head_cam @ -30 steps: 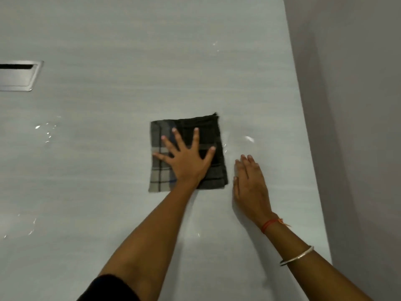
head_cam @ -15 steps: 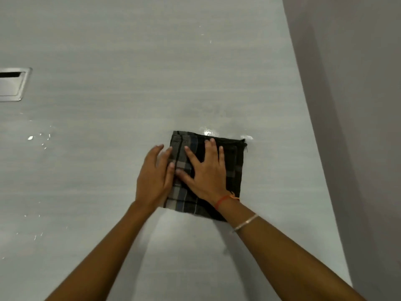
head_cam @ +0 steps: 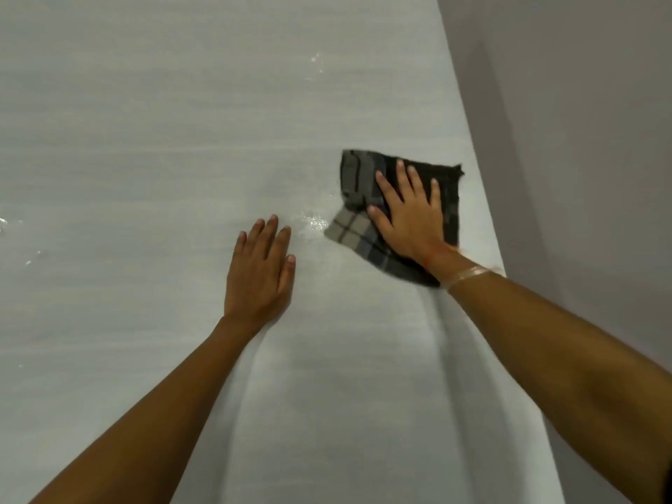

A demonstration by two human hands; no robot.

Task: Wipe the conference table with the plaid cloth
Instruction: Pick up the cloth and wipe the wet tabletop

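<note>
The dark plaid cloth [head_cam: 358,187] lies folded on the pale grey conference table [head_cam: 145,140], close to the table's right edge. My right hand [head_cam: 412,212] presses flat on the cloth with spread, straight fingers. My left hand [head_cam: 260,271] rests flat on the bare tabletop to the left of the cloth, apart from it, fingers straight and together. A small wet patch [head_cam: 312,223] glistens on the table between my left fingertips and the cloth's lower left corner.
The table's right edge [head_cam: 483,212] runs diagonally just past the cloth, with grey floor [head_cam: 582,140] beyond. More water droplets [head_cam: 316,61] shine farther back and a wet smear [head_cam: 7,223] sits at the far left.
My right hand slid the cloth right, toward the table edge. My left hand came off the cloth and now lies on the bare table. The view shifted, and the table's metal inset is out of sight.
</note>
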